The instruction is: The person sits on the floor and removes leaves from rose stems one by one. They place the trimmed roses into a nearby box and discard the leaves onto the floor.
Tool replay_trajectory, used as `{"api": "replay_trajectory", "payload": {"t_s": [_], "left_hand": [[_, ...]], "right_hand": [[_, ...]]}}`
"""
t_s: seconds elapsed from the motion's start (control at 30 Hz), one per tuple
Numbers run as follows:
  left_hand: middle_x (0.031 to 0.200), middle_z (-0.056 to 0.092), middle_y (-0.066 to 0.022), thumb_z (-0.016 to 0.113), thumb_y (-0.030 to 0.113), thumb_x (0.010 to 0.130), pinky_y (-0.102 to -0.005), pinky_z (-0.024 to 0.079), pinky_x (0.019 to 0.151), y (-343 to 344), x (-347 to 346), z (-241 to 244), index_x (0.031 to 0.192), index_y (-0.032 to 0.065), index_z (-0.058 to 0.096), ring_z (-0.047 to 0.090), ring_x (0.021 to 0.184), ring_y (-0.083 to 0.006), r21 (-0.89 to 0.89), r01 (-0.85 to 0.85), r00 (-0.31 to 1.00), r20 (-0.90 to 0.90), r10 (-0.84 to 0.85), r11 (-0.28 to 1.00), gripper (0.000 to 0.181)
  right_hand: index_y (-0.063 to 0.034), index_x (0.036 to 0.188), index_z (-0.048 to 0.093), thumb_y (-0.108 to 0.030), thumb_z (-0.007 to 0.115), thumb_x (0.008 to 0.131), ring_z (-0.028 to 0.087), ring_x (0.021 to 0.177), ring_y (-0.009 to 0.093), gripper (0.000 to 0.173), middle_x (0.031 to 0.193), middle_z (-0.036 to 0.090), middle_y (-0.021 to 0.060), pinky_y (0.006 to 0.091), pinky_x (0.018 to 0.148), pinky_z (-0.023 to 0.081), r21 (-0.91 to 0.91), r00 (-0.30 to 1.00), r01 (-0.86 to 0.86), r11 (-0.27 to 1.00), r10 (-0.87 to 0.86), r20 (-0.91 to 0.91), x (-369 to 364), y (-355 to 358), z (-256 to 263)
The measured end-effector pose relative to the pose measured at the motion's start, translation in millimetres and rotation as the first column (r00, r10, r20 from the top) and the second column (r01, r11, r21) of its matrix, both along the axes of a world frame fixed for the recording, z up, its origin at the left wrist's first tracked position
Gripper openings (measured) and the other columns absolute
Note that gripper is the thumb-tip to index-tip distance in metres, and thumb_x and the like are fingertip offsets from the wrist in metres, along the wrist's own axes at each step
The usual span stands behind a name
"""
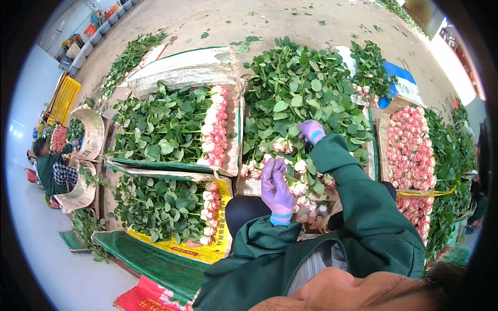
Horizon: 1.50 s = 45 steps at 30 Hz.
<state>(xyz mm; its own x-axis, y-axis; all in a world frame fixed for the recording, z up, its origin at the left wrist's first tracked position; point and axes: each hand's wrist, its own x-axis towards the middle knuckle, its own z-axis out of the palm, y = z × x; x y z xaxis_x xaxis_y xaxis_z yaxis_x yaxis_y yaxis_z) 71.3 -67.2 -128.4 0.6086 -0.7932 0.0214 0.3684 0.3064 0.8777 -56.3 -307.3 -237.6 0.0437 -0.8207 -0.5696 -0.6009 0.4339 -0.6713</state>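
Both my hands wear lavender gloves with blue-banded cuffs. My left hand [276, 188] is raised over the near edge of a rose pile, palm turned up and fingers bent close together; whether a stem lies between them is not clear. Farther forward, my right hand [311, 131] curls its fingers among the leaves, and its fingertips are partly lost in the foliage. Just left of it and below lies a pink-and-white rose bloom [283, 145]. Other pale rose blooms [300, 166] spread between my hands and my knees. The leafy rose stems [299, 89] reach away from me.
Left of me, sacking-lined stacks hold roses with green stems [163, 124] and aligned pink blooms [214, 124]. More pink blooms [410, 147] are packed at right. A green flap [151, 258] slopes at lower left. A person [54, 167] sits far left. Fallen leaves dot the concrete floor [218, 23].
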Motion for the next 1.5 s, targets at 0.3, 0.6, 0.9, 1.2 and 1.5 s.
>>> {"api": "replay_trajectory", "payload": {"t_s": [0.3, 0.6, 0.9, 1.2, 1.5], "left_hand": [[0.119, 0.06, -0.0181, 0.043, 0.003, 0.1, -0.0364, 0.051, 0.094, 8, -13, 12, 0.13, -0.0054, 0.049, 0.061, 0.106, -0.024, -0.026, 0.069, 0.997, 0.016, -0.069, 0.997, 0.032], [0.12, 0.061, -0.0171, 0.043, 0.003, 0.1, -0.0361, 0.051, 0.094, 9, 9, 2, 0.132, -0.0024, 0.049, 0.062, 0.105, -0.0225, -0.023, -0.004, 1.0, -0.003, 0.004, 1.0, 0.032], [0.12, 0.061, -0.0163, 0.044, 0.005, 0.1, -0.0321, 0.051, 0.091, 11, 9, -2, 0.132, -0.0039, 0.048, 0.062, 0.105, -0.0211, 0.0, 0.008, 1.0, -0.004, -0.008, 1.0, 0.033], [0.123, 0.058, -0.0181, 0.042, 0.007, 0.102, -0.0347, 0.047, 0.098, 0, 16, -41, 0.134, -0.0064, 0.046, 0.059, 0.111, -0.0239, -0.028, 0.062, 0.998, -0.008, -0.062, 0.998, 0.035], [0.123, 0.059, -0.0161, 0.05, 0.007, 0.098, -0.0293, 0.049, 0.089, -2, 15, -63, 0.135, -0.0042, 0.046, 0.059, 0.099, -0.0167, -0.041, 0.13, 0.989, 0.068, -0.127, 0.991, 0.038]], "right_hand": [[-0.0006, 0.088, 0.057, -0.024, 0.059, 0.089, 0.056, 0.044, 0.017, 0.023, 0.077, 0.064, 0.013, 0.0289, 0.034, 0.043, 0.319, 0.847, 0.365, 0.875, -0.454, 0.277, 42, 8, -34], [-0.0081, 0.094, 0.061, -0.022, 0.061, 0.091, 0.06, 0.059, 0.022, 0.015, 0.087, 0.069, 0.0095, 0.0364, 0.055, 0.056, 0.505, 0.307, 0.291, 0.813, -0.579, 0.755, 15, 7, 34], [0.0002, 0.147, 0.023, -0.022, 0.035, 0.105, 0.048, 0.046, 0.009, 0.049, 0.084, 0.062, 0.0023, 0.0235, 0.037, 0.035, 0.084, -0.023, -0.225, 0.971, -0.092, 0.996, -94, -5, 235], [-0.0088, 0.097, 0.066, -0.028, 0.058, 0.094, 0.058, 0.051, 0.008, 0.021, 0.075, 0.067, 0.0021, 0.0242, 0.044, 0.044, 0.056, 0.769, 0.26, 0.964, -0.242, 0.592, -72, 236, 62], [-0.0065, 0.105, 0.064, -0.019, 0.071, 0.075, 0.067, 0.083, 0.036, 0.034, 0.092, 0.069, 0.0188, 0.0434, 0.072, 0.053, -0.483, 0.961, 0.195, 0.854, -0.264, -0.078, -56, 309, -59]]}}
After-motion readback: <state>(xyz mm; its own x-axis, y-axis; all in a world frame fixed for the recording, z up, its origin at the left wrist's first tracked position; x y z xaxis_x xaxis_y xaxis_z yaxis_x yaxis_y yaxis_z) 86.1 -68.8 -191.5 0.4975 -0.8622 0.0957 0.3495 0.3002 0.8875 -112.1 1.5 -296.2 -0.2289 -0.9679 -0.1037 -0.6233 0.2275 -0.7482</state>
